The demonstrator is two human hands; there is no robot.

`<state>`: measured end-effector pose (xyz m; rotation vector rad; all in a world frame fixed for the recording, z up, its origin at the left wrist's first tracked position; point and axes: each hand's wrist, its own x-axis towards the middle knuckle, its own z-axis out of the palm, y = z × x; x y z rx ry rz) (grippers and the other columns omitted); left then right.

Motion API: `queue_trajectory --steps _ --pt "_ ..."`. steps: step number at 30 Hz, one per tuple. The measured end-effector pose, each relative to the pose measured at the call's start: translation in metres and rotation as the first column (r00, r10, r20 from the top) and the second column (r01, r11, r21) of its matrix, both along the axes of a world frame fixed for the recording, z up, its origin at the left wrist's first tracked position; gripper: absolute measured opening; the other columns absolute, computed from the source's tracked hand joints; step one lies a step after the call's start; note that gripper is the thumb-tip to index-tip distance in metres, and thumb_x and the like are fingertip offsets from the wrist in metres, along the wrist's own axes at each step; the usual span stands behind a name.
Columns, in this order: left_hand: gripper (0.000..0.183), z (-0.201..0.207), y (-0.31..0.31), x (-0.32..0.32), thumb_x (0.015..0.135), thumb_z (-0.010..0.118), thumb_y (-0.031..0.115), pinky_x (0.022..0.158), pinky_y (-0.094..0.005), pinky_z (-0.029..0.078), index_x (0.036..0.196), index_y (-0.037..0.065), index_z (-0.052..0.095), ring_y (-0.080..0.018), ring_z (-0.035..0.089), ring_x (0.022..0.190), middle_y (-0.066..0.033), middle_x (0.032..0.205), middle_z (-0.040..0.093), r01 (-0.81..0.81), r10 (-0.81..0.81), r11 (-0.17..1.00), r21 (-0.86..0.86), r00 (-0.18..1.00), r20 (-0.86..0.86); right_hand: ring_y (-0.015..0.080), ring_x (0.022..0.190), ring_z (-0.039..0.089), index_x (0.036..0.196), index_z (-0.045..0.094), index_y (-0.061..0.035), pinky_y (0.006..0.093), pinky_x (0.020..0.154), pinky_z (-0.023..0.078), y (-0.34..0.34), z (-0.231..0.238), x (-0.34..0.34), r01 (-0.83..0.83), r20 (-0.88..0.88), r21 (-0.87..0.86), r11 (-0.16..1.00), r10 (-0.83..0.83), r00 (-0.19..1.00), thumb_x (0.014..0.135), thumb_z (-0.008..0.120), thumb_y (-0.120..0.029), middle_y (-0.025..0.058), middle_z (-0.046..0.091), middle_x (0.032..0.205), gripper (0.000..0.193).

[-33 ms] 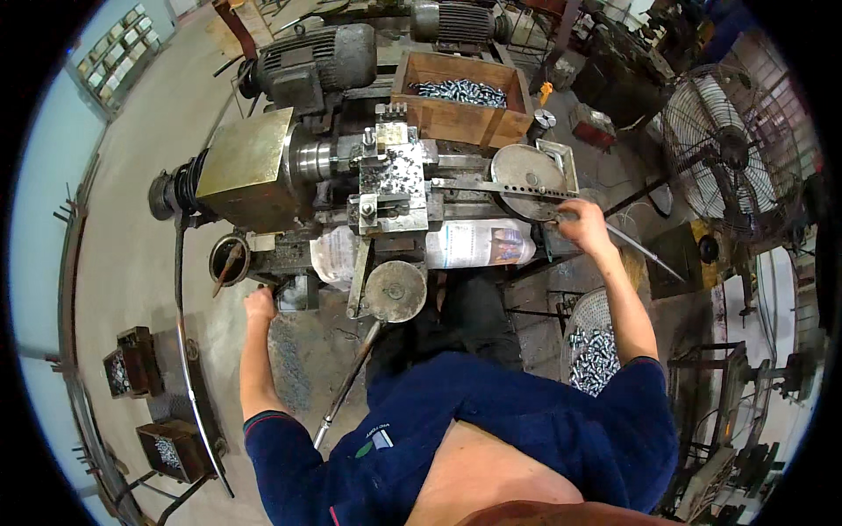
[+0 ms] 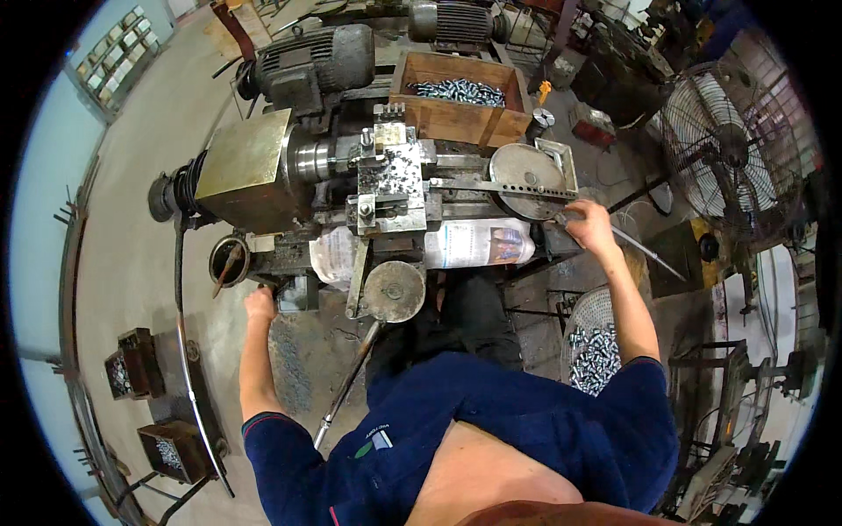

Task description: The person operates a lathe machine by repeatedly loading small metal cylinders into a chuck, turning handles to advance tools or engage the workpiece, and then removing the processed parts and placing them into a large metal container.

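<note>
In front of me stands a small lathe-like machine with a metal-covered headstock [image 2: 246, 158] and a tool slide [image 2: 395, 180] speckled with dark chips. My left hand [image 2: 260, 302] is closed in a fist by the machine's lower left edge; whatever it grips is hidden. At the right, my right hand [image 2: 591, 228] has its fingers curled together beside a round metal plate [image 2: 526, 171]. A shiny lever rod [image 2: 649, 252] runs out from beneath that hand, but I cannot see what the fingertips hold. A perforated flat bar [image 2: 491, 187] links the slide to the plate.
Behind the slide sits a wooden box [image 2: 465, 121] of small metal parts. Near my right arm is a basket [image 2: 592, 307] with similar parts. A second round plate [image 2: 395, 291] with a lever [image 2: 349, 381] stands before my legs. A fan [image 2: 728, 149] is at right.
My right hand has shifted slightly to the right, away from the round plate's edge. My left hand stays in the same place.
</note>
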<state>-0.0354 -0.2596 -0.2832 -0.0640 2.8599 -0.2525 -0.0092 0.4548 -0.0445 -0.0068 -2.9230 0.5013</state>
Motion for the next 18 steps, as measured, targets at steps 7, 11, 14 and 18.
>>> queue_trajectory --steps 7,11,14,18 --pt "0.038 0.021 -0.007 0.042 0.073 0.065 0.025 0.073 -0.0410 0.050 0.108 0.013 0.062 -0.0295 0.063 0.085 -0.0155 0.092 0.065 -0.268 0.311 0.891 0.367 0.948 -0.064 0.0355 0.108 0.053 0.122 0.052 -0.0110 0.0410 0.091 0.043 0.160 -0.084 0.065 0.470 -0.010 0.577 0.668 -0.570 0.822 0.066 0.058 -0.017 0.0134 0.058 0.116 0.057" --pt "0.039 -0.012 -0.068 0.099 0.073 0.066 0.021 0.070 -0.0386 0.051 0.109 0.008 0.062 -0.0267 0.065 0.075 -0.0178 0.090 0.066 -0.442 0.406 0.820 0.363 0.897 0.176 0.0346 0.107 0.053 0.108 0.055 -0.0049 0.0407 0.090 0.044 0.162 -0.099 0.055 0.533 0.058 0.533 0.657 -0.656 0.752 0.067 0.059 -0.020 0.0149 0.058 0.112 0.044" --pt "0.039 -0.006 -0.060 0.137 0.076 0.063 0.015 0.055 -0.0352 0.052 0.111 0.000 0.059 -0.0214 0.063 0.054 -0.0174 0.082 0.065 -0.648 0.516 0.582 0.491 0.761 0.393 0.0336 0.093 0.059 0.091 0.058 -0.0024 0.0405 0.080 0.048 0.153 -0.102 0.072 0.498 0.042 0.538 0.680 -0.612 0.790 0.065 0.058 -0.019 0.0180 0.062 0.096 0.031" --pt "0.039 -0.006 -0.037 0.162 0.077 0.060 0.011 0.046 -0.0326 0.051 0.112 -0.004 0.056 -0.0208 0.063 0.049 -0.0162 0.075 0.064 -0.726 0.539 0.477 0.495 0.687 0.488 0.0351 0.071 0.062 0.080 0.059 -0.0037 0.0435 0.065 0.050 0.119 -0.116 0.131 0.470 0.045 0.515 0.717 -0.570 0.820 0.060 0.063 -0.021 0.0177 0.063 0.074 0.026"
